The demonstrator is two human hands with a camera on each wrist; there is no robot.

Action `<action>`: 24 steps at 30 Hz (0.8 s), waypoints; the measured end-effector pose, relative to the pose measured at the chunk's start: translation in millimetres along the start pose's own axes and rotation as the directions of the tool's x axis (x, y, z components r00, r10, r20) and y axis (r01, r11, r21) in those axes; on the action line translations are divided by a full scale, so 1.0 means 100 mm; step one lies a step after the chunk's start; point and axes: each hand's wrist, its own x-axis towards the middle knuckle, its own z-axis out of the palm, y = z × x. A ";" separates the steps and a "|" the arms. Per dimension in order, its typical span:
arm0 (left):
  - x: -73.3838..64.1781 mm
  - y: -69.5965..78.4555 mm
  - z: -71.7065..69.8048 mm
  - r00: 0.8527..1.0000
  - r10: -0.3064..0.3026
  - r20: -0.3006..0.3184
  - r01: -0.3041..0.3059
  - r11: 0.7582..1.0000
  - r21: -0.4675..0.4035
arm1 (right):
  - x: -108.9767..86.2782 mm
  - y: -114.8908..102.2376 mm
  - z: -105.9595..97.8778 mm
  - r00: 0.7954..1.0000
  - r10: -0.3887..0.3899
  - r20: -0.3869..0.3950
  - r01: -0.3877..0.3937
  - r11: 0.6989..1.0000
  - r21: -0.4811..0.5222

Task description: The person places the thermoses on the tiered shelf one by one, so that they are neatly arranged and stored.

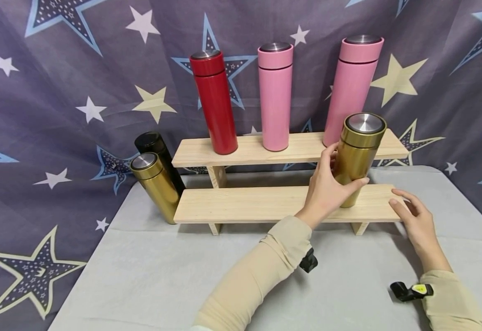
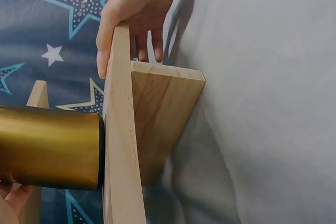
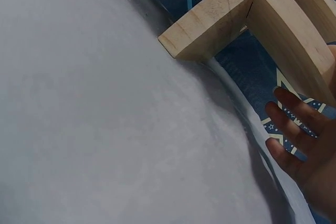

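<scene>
Gold vacuum flask (image 1: 354, 163) gripped by left hand (image 1: 325, 191), long axis upright, lid (image 1: 364, 124) up, cropped in left-wrist view, right hand (image 1: 419, 225) loosely spread at lower shelf (image 1: 241, 203) end, contact unclear

A counter (image 1: 141, 276) covered in pale grey cloth carries a two-level shelf of light wood. A red bottle (image 1: 215, 103), a pink bottle (image 1: 275, 99) and a second pink bottle (image 1: 352, 82) stand spaced along the upper board (image 1: 245, 151). A gold bottle (image 1: 358, 151) meets the lower board (image 1: 241, 204) near its right end. On the counter, left of the shelf, are another gold bottle (image 1: 156, 188) and, just behind it, a black bottle (image 1: 167, 158).
</scene>
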 end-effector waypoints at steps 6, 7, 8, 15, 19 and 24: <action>0.01 0.00 0.02 1.000 -0.017 0.001 0.017 1.000 0.026 | 0.00 0.00 0.00 1.000 0.001 -0.003 -0.001 1.000 -0.016; 0.01 0.01 0.02 1.000 -0.023 0.001 0.023 0.999 0.032 | 0.00 0.00 0.00 1.000 0.003 -0.004 -0.003 1.000 -0.019; 0.01 0.01 0.03 1.000 -0.029 0.000 0.029 0.999 0.038 | 0.00 0.00 0.01 1.000 0.006 -0.005 -0.006 1.000 -0.019; 0.01 0.04 0.03 0.998 -0.061 -0.001 0.060 0.997 0.046 | 0.00 0.01 0.01 1.000 0.010 -0.003 -0.010 1.000 -0.009; 0.01 0.03 0.03 0.998 -0.055 0.016 0.054 0.997 0.047 | 0.00 0.02 0.01 1.000 0.006 -0.003 -0.006 1.000 0.010; 0.02 0.01 0.04 0.998 -0.049 0.026 0.047 0.997 0.054 | 0.01 0.03 0.01 1.000 0.005 -0.003 -0.005 1.000 0.006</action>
